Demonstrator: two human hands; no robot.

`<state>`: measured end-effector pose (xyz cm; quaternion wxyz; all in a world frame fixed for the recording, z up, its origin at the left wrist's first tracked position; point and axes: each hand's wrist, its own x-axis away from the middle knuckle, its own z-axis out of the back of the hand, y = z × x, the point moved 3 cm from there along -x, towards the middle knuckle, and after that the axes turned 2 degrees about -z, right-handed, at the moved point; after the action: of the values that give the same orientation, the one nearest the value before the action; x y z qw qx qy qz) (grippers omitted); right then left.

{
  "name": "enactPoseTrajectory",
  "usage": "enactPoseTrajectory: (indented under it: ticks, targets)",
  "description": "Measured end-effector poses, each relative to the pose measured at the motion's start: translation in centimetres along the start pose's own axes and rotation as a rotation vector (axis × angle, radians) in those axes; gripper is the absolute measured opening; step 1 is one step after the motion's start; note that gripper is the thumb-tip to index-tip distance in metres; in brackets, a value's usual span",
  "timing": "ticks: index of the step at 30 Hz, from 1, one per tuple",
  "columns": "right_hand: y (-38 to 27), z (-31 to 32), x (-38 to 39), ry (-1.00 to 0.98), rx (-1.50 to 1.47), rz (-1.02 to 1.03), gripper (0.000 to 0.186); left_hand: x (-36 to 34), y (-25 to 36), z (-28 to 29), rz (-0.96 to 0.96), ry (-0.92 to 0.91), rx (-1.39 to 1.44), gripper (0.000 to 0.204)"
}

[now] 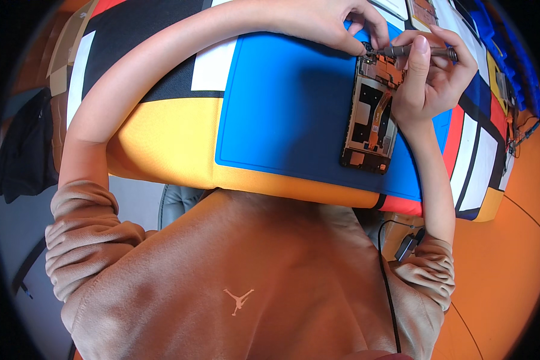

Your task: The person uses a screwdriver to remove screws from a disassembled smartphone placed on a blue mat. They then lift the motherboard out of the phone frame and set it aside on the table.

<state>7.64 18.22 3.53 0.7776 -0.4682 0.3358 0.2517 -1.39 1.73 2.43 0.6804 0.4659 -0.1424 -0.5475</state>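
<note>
Opened phone (367,111) on blue mat (276,108) — fingers (378,29), screwdriver (397,51) perhaps hiding parts.

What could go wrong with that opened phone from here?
The screwdriver in the right grip could slip and scratch the exposed circuit board, as its tip is at the top end of the phone. Fingers of the left grip are close to that tip, so a slip might jab them. The orange ribbon cable lies uncovered and could snag.
</note>
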Motion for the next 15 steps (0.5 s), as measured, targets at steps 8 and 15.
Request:
enactPoseTrajectory:
  ticks: [8, 15]
  targets:
    - [0.08, 0.06, -0.03, 0.017, -0.017, -0.006, 0.024, 0.02, 0.27, 0.15, 0.006, -0.019, 0.022, 0.027]
    - [0.07, 0.1, -0.1, 0.043, -0.008, -0.017, 0.024, 0.17, 0.53, 0.25, 0.0, -0.034, 0.037, 0.031]
